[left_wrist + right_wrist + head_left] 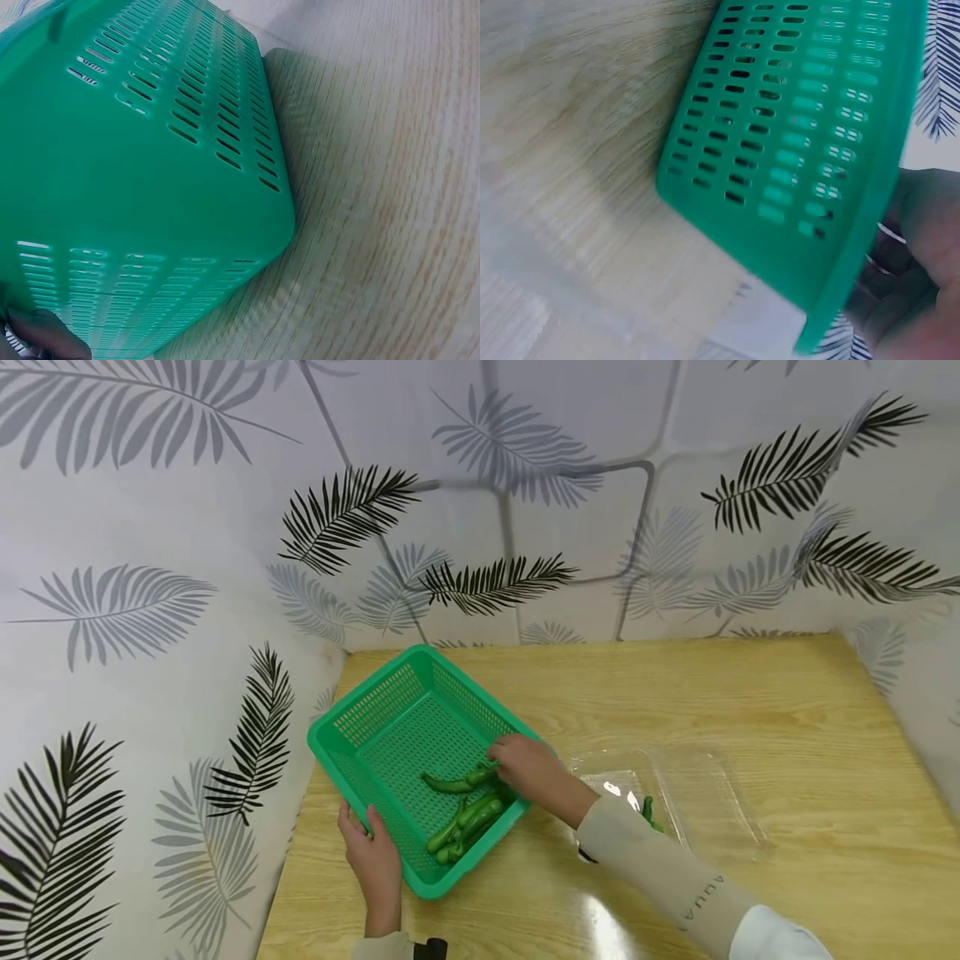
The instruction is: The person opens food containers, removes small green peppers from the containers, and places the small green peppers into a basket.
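A green plastic basket (386, 739) with slotted walls stands on the wooden table. My left hand (377, 864) grips its near left rim; in the left wrist view a finger (49, 334) lies along the outer wall. Inside, several long green peppers (474, 822) are heaped toward the near right corner. My right hand (531, 770) reaches over the right rim with bent fingers, right above another green pepper (450, 783). In the right wrist view the basket wall partly hides those fingers (889, 289), and I cannot tell if they hold a pepper.
To the right of the basket lies a clear plastic container (667, 777) with its lid folded open, a green pepper (649, 814) inside it. My right forearm (660, 868) passes over its near side. A leaf-patterned covering (480, 510) rises behind the table (825, 760) and at both sides.
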A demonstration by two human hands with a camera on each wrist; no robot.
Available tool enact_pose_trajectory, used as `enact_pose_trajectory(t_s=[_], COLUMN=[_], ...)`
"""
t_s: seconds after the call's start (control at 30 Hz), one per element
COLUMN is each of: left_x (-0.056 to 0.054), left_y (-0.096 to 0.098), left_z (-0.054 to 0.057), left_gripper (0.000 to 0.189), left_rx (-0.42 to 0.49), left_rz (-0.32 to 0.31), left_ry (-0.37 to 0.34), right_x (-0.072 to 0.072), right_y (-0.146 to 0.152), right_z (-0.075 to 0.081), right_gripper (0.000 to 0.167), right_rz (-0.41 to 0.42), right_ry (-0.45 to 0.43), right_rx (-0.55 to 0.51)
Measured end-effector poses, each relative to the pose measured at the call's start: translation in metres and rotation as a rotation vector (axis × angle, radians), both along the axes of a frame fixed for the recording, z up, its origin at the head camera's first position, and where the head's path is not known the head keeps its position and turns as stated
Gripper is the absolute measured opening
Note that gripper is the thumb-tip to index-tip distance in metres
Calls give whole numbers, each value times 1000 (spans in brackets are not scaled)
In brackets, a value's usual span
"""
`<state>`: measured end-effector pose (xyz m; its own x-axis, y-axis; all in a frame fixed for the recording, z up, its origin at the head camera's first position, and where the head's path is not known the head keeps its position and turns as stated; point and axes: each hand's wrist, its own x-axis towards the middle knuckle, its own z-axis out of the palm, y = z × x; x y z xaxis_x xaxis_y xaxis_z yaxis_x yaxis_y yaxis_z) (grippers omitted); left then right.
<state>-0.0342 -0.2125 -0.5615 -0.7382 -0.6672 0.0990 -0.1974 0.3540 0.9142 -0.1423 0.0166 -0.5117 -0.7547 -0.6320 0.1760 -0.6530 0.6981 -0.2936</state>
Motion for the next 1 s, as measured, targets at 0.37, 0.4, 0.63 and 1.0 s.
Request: enact_pose_trajectory(t_s=[0.37, 0.4, 0.63, 1.0], left_x=[0, 0, 0, 0], left_y=[0, 0, 0, 0], left_z=[2, 2, 1, 2], left_gripper=[52, 52, 52, 51], left_rx=[6, 8, 22, -1], left_rz=[-20, -18, -19, -5], left_ry=[0, -2, -3, 3], right_x=[14, 15, 27, 46], right_y=[36, 38, 60, 108], right_z=[4, 3, 0, -15], right_gripper=[14, 15, 17, 23], right_rz=[63, 69, 44, -54], right_ry=[168, 181, 223, 166], right_rx=[-123, -139, -199, -202])
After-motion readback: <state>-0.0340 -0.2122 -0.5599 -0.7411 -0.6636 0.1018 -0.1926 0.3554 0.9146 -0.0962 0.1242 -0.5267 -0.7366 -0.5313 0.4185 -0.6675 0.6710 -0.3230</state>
